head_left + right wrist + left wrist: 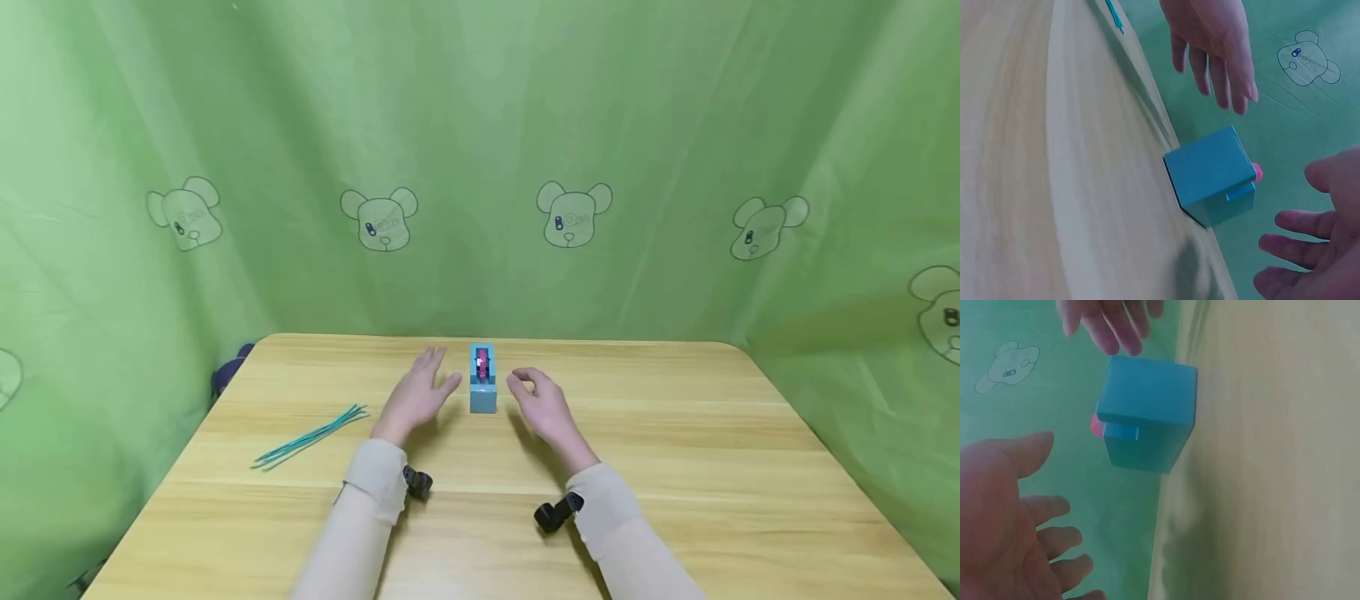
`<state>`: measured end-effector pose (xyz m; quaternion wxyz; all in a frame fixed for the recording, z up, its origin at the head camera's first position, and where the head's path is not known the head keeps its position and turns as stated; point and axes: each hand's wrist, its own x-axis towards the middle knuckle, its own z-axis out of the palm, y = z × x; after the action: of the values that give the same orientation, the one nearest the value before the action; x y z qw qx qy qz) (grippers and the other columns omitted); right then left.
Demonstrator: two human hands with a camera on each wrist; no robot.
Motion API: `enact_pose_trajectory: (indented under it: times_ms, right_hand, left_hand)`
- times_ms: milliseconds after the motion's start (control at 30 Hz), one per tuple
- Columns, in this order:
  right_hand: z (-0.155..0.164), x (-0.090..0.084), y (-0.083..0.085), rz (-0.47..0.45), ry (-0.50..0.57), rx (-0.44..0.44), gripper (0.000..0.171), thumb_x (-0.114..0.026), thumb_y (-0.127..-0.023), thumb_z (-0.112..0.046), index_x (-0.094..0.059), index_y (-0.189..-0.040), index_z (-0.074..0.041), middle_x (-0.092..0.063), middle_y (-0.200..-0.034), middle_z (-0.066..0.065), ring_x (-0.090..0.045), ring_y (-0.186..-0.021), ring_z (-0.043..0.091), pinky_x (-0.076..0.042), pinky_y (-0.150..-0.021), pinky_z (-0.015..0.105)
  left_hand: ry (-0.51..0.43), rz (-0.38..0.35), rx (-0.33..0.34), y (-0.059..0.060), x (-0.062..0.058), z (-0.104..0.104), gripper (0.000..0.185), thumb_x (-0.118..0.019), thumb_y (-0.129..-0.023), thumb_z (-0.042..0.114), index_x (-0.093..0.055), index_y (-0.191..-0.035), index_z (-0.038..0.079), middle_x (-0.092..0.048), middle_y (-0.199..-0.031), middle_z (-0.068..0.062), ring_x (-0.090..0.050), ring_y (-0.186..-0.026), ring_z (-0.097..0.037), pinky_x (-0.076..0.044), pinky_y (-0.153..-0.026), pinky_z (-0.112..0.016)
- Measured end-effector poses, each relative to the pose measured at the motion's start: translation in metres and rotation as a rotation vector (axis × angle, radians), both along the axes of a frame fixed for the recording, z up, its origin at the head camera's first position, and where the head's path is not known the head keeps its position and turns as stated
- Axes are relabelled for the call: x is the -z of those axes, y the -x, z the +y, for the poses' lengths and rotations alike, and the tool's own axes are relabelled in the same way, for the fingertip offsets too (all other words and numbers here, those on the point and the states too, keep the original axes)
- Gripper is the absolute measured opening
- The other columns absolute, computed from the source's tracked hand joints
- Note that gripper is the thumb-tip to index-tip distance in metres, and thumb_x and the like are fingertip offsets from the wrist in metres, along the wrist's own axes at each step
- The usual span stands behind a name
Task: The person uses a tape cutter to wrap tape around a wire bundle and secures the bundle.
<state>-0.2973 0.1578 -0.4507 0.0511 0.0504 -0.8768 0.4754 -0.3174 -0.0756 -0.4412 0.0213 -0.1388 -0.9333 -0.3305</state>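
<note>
A small blue box with a pink insert stands upright mid-table.

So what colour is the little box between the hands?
Light blue box, with a pink part inside; head view shows it best.

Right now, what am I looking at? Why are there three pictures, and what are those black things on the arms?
These are a person's two bare hands, not a machine. The big picture comes from a camera on the person's head. The black things are small cameras strapped to the wrists; each takes one of the close-up pictures.

On the wooden table stands a small blue box with something pink in its top. The left hand and the right hand are on either side of it, fingers relaxed. Neither has a grip on anything. A bunch of thin green sticks lies off to the left. Behind is a green curtain with bear drawings.
</note>
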Motion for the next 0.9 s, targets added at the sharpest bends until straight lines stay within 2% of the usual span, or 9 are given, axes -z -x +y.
enact_pose_trajectory:
  times_ms: [200,467,633,733,900]
  right_hand:
    - [-0.007,0.003,0.003,-0.057,0.125,0.035,0.040,-0.053,-0.103,-0.033,-0.060,-0.129,-0.004,-0.060,-0.125,0.014,-0.053,-0.119,0.031,-0.040,-0.103,0.049]
    - [-0.010,0.005,0.002,-0.112,0.183,0.024,0.037,-0.056,-0.102,-0.029,-0.061,-0.127,-0.003,-0.063,-0.116,0.011,-0.057,-0.110,0.027,-0.045,-0.097,0.044]
    - [-0.013,0.006,0.002,-0.140,0.208,0.024,0.036,-0.056,-0.101,-0.029,-0.062,-0.126,-0.003,-0.062,-0.115,0.013,-0.056,-0.106,0.028,-0.047,-0.092,0.041]
    - [-0.015,0.007,0.003,-0.160,0.229,0.017,0.035,-0.056,-0.101,-0.028,-0.063,-0.125,-0.003,-0.062,-0.115,0.016,-0.056,-0.102,0.029,-0.049,-0.086,0.037]
    - [-0.019,0.011,0.005,-0.193,0.263,0.007,0.035,-0.056,-0.101,-0.030,-0.063,-0.125,-0.005,-0.060,-0.112,0.015,-0.055,-0.089,0.027,-0.049,-0.068,0.032]
  left_hand:
    - [-0.092,-0.030,0.033,0.012,-0.003,0.002,0.072,-0.042,-0.101,0.056,-0.022,-0.158,0.018,-0.014,-0.163,-0.007,-0.017,-0.147,-0.029,-0.017,-0.116,-0.049]
    - [-0.175,-0.031,0.065,0.025,0.000,0.007,0.068,-0.050,-0.101,0.049,-0.025,-0.157,0.019,-0.021,-0.162,-0.004,-0.021,-0.147,-0.024,-0.018,-0.116,-0.042]
    - [-0.238,-0.056,0.120,0.035,0.002,0.007,0.068,-0.051,-0.100,0.047,-0.025,-0.157,0.021,-0.022,-0.161,-0.007,-0.023,-0.146,-0.027,-0.019,-0.116,-0.046]
    - [-0.296,-0.092,0.158,0.041,0.004,0.006,0.066,-0.052,-0.101,0.045,-0.025,-0.157,0.023,-0.022,-0.161,-0.008,-0.024,-0.145,-0.030,-0.020,-0.115,-0.051]
    - [-0.396,-0.152,0.214,0.048,0.010,0.005,0.062,-0.055,-0.102,0.035,-0.027,-0.157,0.024,-0.023,-0.161,-0.007,-0.026,-0.144,-0.032,-0.022,-0.113,-0.054]
